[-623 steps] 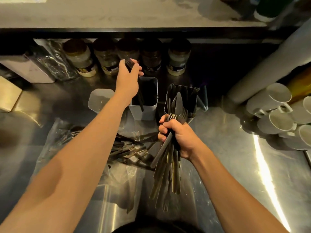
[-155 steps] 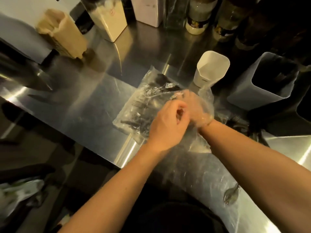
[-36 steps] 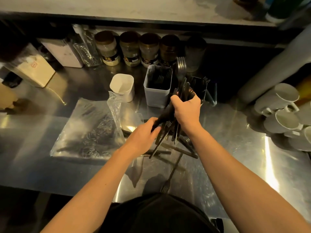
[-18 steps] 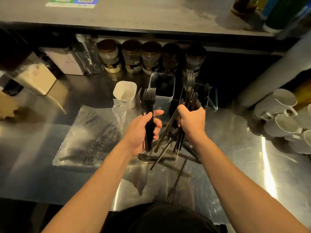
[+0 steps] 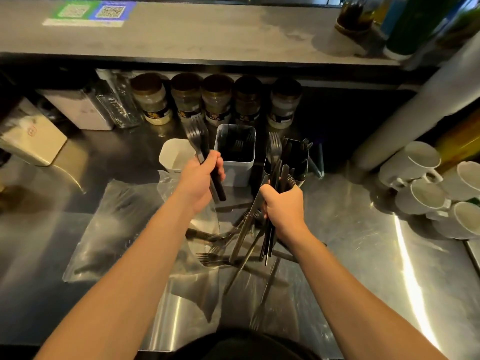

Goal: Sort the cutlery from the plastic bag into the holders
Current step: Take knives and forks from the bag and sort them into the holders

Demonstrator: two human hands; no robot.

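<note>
The left hand (image 5: 201, 181) has lifted its forks (image 5: 198, 141) higher, up next to the grey holder (image 5: 235, 154) near the back edge of the bench (image 5: 363, 242). Its fingers are wrapped tight around the handles. The right hand (image 5: 284, 207) squeezes a mixed bunch of cutlery (image 5: 275, 183) in front of the dark holder (image 5: 298, 157). More forks and knives (image 5: 233, 253) lie loose on the bench beside the plastic bag (image 5: 117, 224). A white cup (image 5: 175, 157) stands left of the grey holder.
</note>
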